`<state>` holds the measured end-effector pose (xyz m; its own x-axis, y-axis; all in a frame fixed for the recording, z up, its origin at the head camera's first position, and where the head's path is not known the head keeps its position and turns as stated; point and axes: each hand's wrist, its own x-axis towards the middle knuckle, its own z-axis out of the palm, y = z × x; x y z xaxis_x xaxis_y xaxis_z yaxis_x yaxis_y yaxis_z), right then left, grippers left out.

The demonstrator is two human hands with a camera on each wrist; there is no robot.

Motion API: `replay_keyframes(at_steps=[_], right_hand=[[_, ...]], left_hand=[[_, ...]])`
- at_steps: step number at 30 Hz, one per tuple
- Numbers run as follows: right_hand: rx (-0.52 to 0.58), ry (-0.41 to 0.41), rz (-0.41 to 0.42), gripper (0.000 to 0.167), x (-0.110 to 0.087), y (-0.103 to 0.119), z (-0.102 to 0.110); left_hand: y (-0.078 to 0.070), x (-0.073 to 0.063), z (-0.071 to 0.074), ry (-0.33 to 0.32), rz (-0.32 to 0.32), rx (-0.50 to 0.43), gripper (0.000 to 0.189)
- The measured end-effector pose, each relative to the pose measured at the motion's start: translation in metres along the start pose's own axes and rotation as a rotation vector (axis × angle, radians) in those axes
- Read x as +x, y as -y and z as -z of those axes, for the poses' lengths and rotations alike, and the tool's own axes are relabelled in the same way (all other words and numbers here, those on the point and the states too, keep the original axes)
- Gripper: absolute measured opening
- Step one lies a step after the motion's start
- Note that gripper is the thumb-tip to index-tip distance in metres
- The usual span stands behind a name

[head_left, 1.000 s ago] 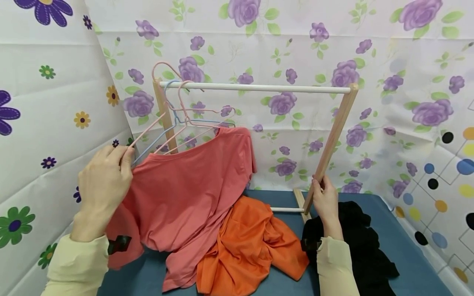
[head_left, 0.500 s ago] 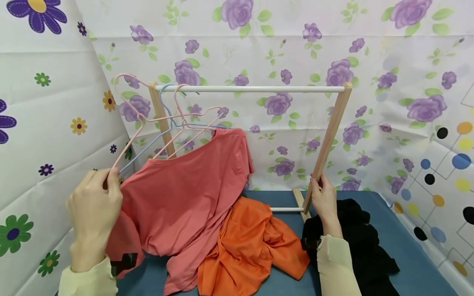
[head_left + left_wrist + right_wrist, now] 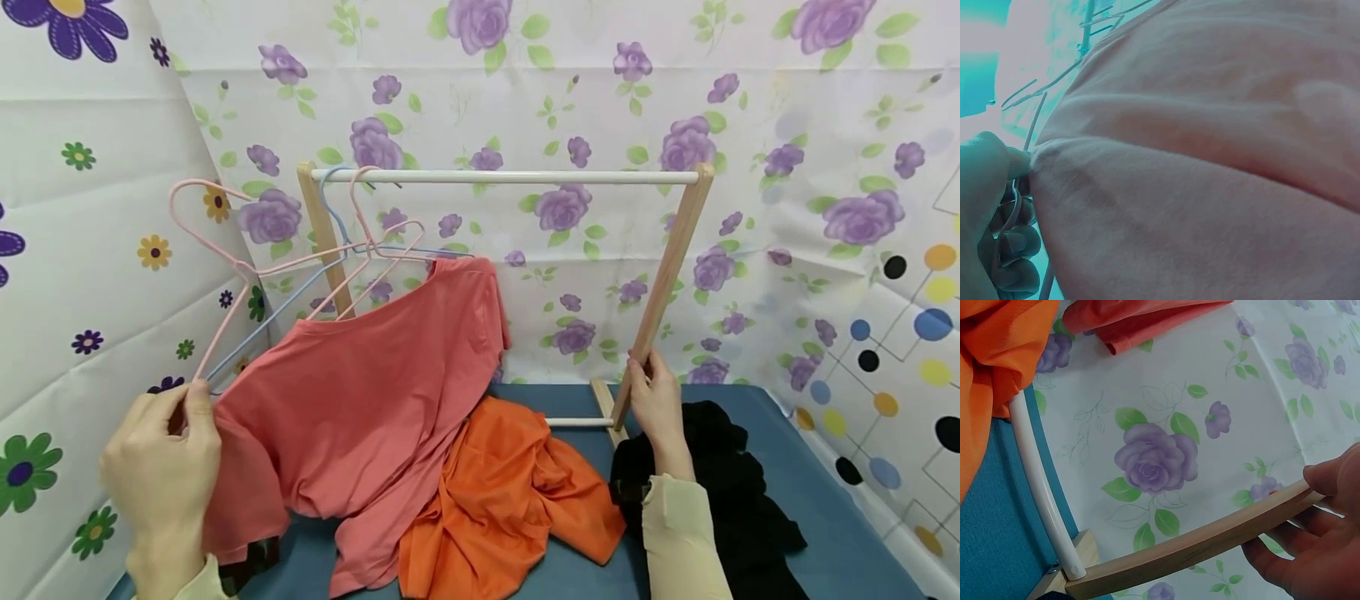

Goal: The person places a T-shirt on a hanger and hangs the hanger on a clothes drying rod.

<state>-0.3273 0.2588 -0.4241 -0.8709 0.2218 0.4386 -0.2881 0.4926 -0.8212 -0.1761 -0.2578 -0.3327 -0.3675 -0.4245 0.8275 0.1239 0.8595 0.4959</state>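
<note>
My left hand pinches the lower end of a pink hanger, whose hook is off the rail, out to the left. In the left wrist view its wire passes between thumb and curled fingers, beside the salmon shirt. That salmon T-shirt hangs at the rack's left end, from a second pink hanger on the white rail. A blue hanger hooks on beside it. My right hand grips the right wooden post, thumb on one side, fingers on the other.
An orange garment lies crumpled under the rack, over its lower white bar. Black cloth lies by the right forearm. The blue tabletop is enclosed by flowered and dotted wall sheets.
My left hand has moved down and left, drawing the pink hanger away from the rail, its hook swinging left and lower. My right hand stays on the post.
</note>
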Motion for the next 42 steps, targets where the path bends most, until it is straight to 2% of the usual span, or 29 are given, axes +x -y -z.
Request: replay_keyframes(at_steps=[5, 10, 15, 19, 22, 26, 28, 30, 32, 34, 37, 39, 42], right_hand=[[-0.031, 0.028, -0.005, 0.042, -0.001, 0.004, 0.007], [-0.033, 0.084, -0.022, 0.042, -0.003, 0.009, 0.014], [-0.072, 0.128, -0.028, 0.049, -0.005, 0.017, 0.022], [-0.124, 0.086, -0.025, 0.05, -0.008, 0.023, 0.028], [-0.184, 0.024, -0.001, 0.04, -0.008, 0.027, 0.031], [-0.243, -0.01, 0.056, 0.03, -0.01, 0.034, 0.034], [-0.248, 0.019, 0.086, 0.029, -0.011, 0.037, 0.034], [-0.238, 0.076, 0.108, 0.029, -0.013, 0.039, 0.033], [-0.239, 0.142, 0.128, 0.029, -0.015, 0.039, 0.031], [-0.239, 0.203, 0.145, 0.028, -0.017, 0.039, 0.029], [-0.253, 0.274, 0.176, 0.025, -0.019, 0.038, 0.024], [-0.261, 0.31, 0.191, 0.024, -0.021, 0.038, 0.02], [-0.28, 0.374, 0.212, 0.023, -0.026, 0.038, 0.014]], left_hand=[[0.002, 0.002, 0.007, -0.048, 0.007, 0.008, 0.031], [0.004, 0.004, 0.015, -0.1, -0.036, -0.006, 0.034], [0.008, 0.006, 0.023, -0.115, -0.058, 0.019, 0.039], [0.014, 0.008, 0.028, -0.154, -0.039, 0.036, 0.038], [0.021, 0.01, 0.032, -0.191, -0.021, 0.019, 0.035], [0.028, 0.01, 0.036, -0.189, 0.015, -0.001, 0.038], [0.029, 0.01, 0.038, -0.182, 0.026, -0.003, 0.039], [0.03, 0.01, 0.04, -0.172, 0.027, 0.0, 0.04], [0.031, 0.01, 0.04, -0.179, 0.046, -0.01, 0.039], [0.033, 0.009, 0.042, -0.158, 0.072, 0.011, 0.041], [0.035, 0.007, 0.046, -0.154, 0.193, 0.001, 0.041], [0.038, 0.006, 0.048, -0.151, 0.244, -0.001, 0.041], [0.045, 0.006, 0.051, -0.176, 0.253, -0.042, 0.033]])
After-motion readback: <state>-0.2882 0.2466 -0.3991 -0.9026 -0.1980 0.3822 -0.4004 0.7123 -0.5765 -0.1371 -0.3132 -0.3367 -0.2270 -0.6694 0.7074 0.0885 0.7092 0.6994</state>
